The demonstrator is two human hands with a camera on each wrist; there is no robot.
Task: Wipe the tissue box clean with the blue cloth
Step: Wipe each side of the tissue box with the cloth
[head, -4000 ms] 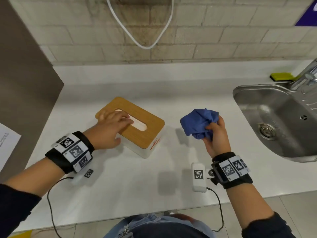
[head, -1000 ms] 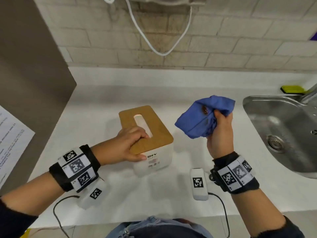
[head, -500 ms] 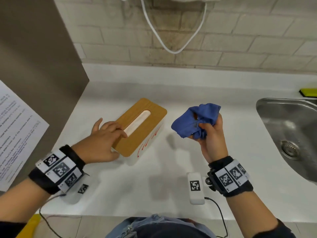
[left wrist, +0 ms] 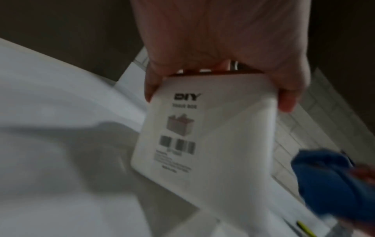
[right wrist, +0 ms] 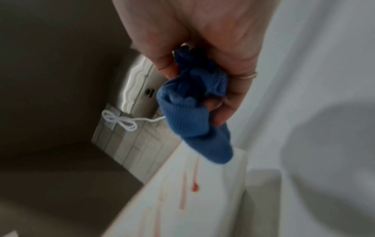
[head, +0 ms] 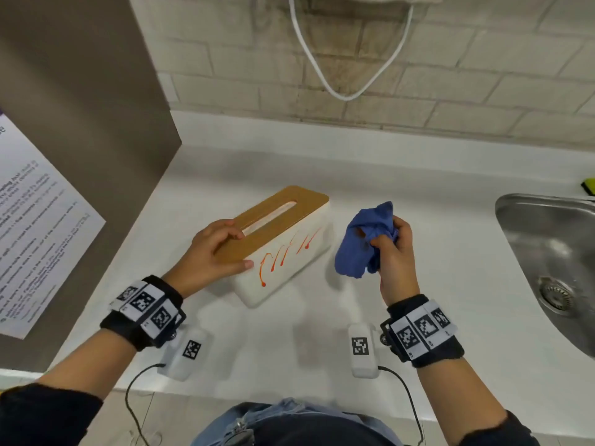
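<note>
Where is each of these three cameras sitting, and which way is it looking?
Head: worn on the head, looking down at the counter; shows both forearms, left hand gripping the tissue box, right hand holding the blue cloth.
Left wrist: looks along the left hand at the box's labelled end.
Right wrist: looks along the right hand at the cloth and the box's red streaks.
Shared: all three views show box and cloth.
</note>
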